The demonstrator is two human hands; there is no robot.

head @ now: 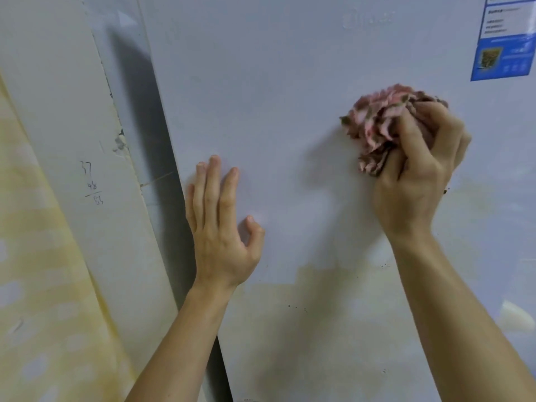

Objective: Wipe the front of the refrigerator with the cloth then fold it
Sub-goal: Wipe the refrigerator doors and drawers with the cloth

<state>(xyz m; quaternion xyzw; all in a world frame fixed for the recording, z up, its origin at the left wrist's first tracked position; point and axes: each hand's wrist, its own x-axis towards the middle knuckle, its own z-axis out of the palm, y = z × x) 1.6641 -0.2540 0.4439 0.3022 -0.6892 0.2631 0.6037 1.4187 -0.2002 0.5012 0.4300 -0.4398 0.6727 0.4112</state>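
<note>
1. Clutches the bunched pink cloth [377,123] in the right grip [417,169] at two o'clock, fingers curled tight round it.
2. Presses that cloth against the white refrigerator front [290,82].
3. Lays the left grip [220,227] flat on the door near eight o'clock, fingers straight, holding nothing.
4. Shows a blue sticker [504,42] farther out at two o'clock, and yellowish staining, possibly grime, toward five o'clock.

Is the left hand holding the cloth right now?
No, the right hand grips the bunched pink cloth against the refrigerator front, while the left hand rests flat on it, empty.
</note>
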